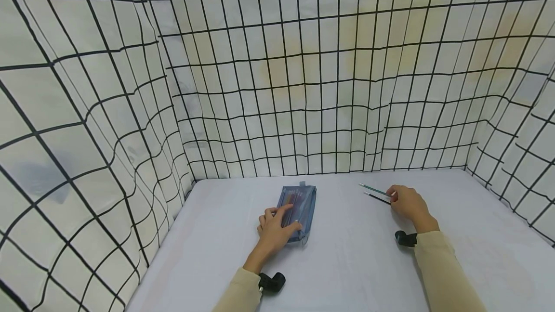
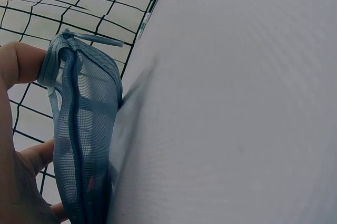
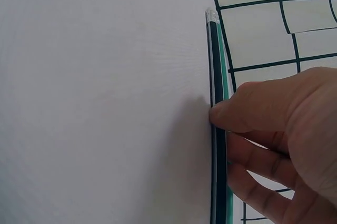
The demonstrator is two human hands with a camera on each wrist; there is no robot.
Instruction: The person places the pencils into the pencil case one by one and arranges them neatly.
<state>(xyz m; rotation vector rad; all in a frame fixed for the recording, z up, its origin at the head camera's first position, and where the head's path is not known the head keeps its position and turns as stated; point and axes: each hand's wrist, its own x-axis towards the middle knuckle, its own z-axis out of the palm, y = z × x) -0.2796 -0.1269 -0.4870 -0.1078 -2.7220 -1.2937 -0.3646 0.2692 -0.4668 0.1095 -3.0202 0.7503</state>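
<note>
A blue mesh zip pouch lies flat on the white table, with darker shapes showing through its top. My left hand rests on its left side, fingers spread over the upper face and thumb near the close end. In the left wrist view the pouch's zip runs along its side. Out to the right, my right hand pinches a green pencil and a dark pencil. The right wrist view has the thumb on the dark pencil, the green one beside it, and a pale ferrule at the far end.
The white table stretches under both hands. Black grid netting over pale sheeting rises at the back and along both sides. Each wrist wears a small black camera.
</note>
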